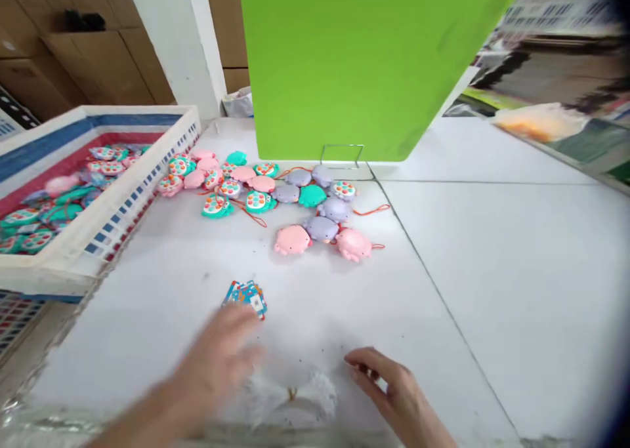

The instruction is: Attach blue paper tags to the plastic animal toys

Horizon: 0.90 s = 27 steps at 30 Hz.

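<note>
My left hand (221,349), blurred and loosely open, is at the near edge of the cards (246,295), left of centre in the lower half of the frame (whether it touches or holds one, I can't tell). My right hand (398,390), lower right of centre, has thumb and forefinger almost together, and I can't tell if they pinch anything. Because the cards overlap unevenly, a hasty finger could drag several or scatter them toward the toys (322,229).
</note>
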Available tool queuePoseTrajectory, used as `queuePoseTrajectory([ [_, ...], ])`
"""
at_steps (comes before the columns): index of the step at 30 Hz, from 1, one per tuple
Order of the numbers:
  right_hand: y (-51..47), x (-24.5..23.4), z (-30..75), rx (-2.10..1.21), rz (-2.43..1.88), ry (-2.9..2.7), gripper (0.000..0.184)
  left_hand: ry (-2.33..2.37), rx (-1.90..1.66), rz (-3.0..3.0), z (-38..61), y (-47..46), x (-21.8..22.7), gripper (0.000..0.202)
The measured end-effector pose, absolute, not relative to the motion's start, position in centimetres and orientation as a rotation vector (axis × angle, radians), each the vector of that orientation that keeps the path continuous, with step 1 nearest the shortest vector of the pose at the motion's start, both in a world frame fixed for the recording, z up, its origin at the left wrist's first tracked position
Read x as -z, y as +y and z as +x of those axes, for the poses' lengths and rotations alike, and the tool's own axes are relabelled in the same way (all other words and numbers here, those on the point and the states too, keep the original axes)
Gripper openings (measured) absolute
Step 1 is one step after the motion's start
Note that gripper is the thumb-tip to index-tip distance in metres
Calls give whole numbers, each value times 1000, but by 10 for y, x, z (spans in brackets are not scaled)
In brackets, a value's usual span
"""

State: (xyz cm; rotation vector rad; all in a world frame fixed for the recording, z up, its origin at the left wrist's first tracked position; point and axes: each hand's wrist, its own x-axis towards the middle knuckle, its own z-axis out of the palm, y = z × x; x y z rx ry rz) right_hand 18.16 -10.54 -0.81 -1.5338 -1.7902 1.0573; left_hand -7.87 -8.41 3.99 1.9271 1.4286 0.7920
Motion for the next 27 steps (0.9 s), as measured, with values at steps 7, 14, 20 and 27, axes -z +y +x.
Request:
queuePoseTrajectory([
  [7, -123, 23, 175, -1019, -1468, -1997, 24, 1459, -62, 2275, -17, -122, 17, 21],
  [14, -125, 32, 175, -836, -1477, -2120, 18, 1460, -249, 2383, -22, -125, 26, 15],
  [20, -130, 32, 171, -857, -1418, -2144, 24, 1438, -323, 2433, -25, -132, 42, 17],
  [27, -120, 39, 199, -539, -1559, -2161, 22, 1425, -399, 2494, -35, -133, 42, 17],
])
